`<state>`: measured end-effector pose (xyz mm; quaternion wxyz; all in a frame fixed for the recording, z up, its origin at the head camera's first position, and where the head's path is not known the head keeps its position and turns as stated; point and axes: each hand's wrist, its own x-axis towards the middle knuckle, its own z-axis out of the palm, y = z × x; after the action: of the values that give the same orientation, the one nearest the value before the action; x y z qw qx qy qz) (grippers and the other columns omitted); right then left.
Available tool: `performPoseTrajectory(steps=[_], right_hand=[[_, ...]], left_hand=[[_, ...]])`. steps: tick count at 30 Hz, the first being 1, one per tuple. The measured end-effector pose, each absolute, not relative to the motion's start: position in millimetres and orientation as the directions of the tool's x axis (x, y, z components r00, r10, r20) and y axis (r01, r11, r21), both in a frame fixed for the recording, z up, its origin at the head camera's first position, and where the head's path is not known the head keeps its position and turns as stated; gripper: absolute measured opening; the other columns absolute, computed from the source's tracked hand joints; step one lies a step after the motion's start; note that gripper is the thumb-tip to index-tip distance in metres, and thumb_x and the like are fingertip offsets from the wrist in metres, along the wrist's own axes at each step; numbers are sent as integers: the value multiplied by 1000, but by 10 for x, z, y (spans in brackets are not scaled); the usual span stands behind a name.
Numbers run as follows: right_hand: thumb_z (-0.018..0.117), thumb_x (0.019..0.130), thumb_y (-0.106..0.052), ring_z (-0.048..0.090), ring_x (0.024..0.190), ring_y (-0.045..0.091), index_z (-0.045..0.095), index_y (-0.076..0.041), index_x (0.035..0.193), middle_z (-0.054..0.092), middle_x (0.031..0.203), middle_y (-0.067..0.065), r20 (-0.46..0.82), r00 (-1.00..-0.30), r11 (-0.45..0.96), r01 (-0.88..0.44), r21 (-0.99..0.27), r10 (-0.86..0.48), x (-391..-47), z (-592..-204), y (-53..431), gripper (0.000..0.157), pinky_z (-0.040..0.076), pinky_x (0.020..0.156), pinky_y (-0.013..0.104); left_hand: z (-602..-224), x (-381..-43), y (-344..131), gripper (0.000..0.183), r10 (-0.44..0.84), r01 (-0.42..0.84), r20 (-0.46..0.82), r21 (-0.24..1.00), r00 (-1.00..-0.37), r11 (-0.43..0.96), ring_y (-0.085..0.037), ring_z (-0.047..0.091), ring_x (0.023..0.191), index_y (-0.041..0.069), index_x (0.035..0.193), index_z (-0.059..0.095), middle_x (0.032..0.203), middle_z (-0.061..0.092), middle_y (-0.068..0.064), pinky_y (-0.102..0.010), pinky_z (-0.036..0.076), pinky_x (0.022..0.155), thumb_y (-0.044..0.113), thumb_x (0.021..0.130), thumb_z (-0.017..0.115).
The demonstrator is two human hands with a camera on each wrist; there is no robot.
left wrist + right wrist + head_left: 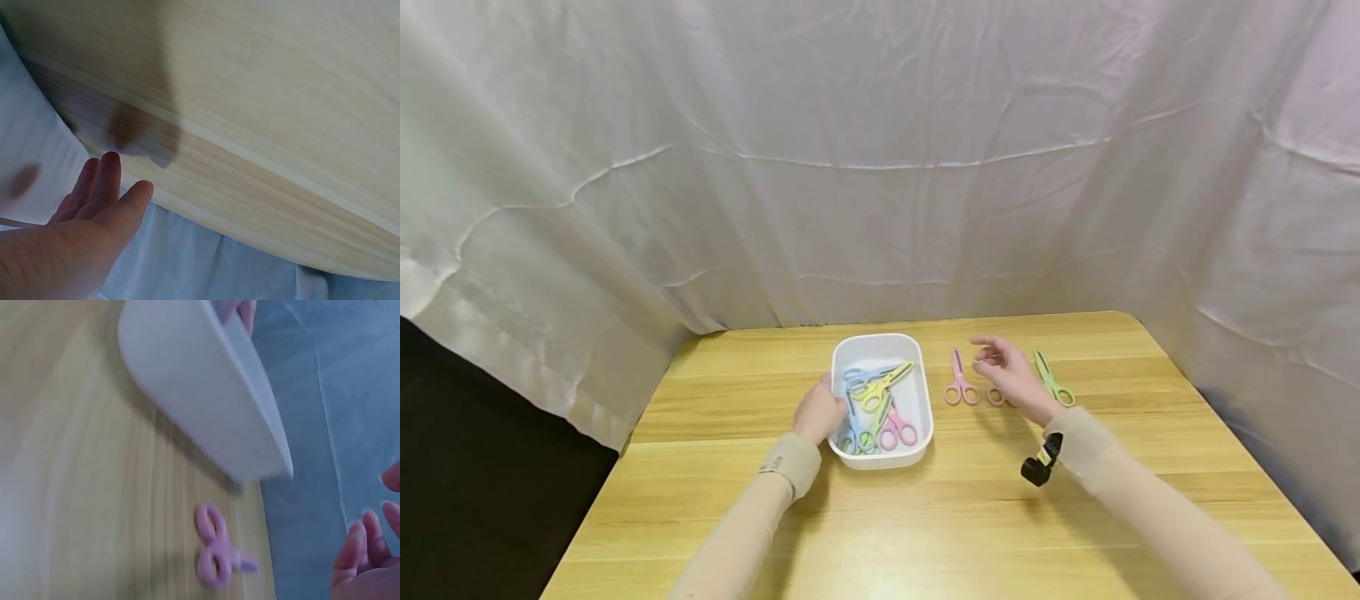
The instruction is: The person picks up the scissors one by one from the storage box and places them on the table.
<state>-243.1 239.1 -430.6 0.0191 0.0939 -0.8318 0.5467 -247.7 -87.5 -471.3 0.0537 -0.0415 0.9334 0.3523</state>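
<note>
At the left side of a white plastic box, my left hand touches the rim, its fingers fairly straight and holding no scissors. Inside the box lie several children's scissors: blue, yellow scissors, green, and pink scissors. My right hand hovers over the table to the right with loosely bent fingers and nothing in them. Beneath it, another pair of pink scissors is mostly hidden, only its handles showing. Pink scissors lie between this hand and the box; green scissors lie just beyond its right side.
Everything stands on a wooden table with rounded far corners. Pale cloth curtains hang behind it and along the sides. A dark area lies past the left table edge. A small black camera is strapped at the right wrist.
</note>
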Motion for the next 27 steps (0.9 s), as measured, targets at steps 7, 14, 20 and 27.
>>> performPoseTrajectory(steps=[7,14,20,27], right_hand=[[58,96,-6,59,99,16,53,3,137,59,121,27,115,-964,333,-193,-923,-242,-2328,-4269,2039,43,52,77,19],[58,97,-10,61,111,28,54,-2,137,58,126,26,92,-933,327,-213,-921,-349,-2257,-4219,1734,41,54,89,28],[58,97,-12,62,111,29,56,-3,134,62,124,22,92,-902,317,-241,-917,-421,-2187,-4191,1513,39,53,93,30],[58,95,-11,63,108,24,58,-3,133,62,125,25,43,-881,318,-216,-923,-472,-2164,-4239,1317,38,53,94,30]], left_hand=[[-4711,-2483,-858,62,-36,-113,-129,661,-991,742,-29,66,101,5,151,41,122,67,-17,-45,59,90,8,90,54],[-4717,-2479,-862,60,-34,-103,-117,659,-993,745,-29,66,100,4,149,43,122,67,-18,-45,59,89,8,90,54],[-4704,-2465,-866,60,-34,-102,-115,658,-993,746,-29,66,102,4,148,43,123,67,-17,-46,58,91,8,89,54],[-4692,-2461,-876,64,-36,-109,-124,652,-992,750,-30,65,105,3,151,40,128,65,-19,-47,58,93,8,88,53]])
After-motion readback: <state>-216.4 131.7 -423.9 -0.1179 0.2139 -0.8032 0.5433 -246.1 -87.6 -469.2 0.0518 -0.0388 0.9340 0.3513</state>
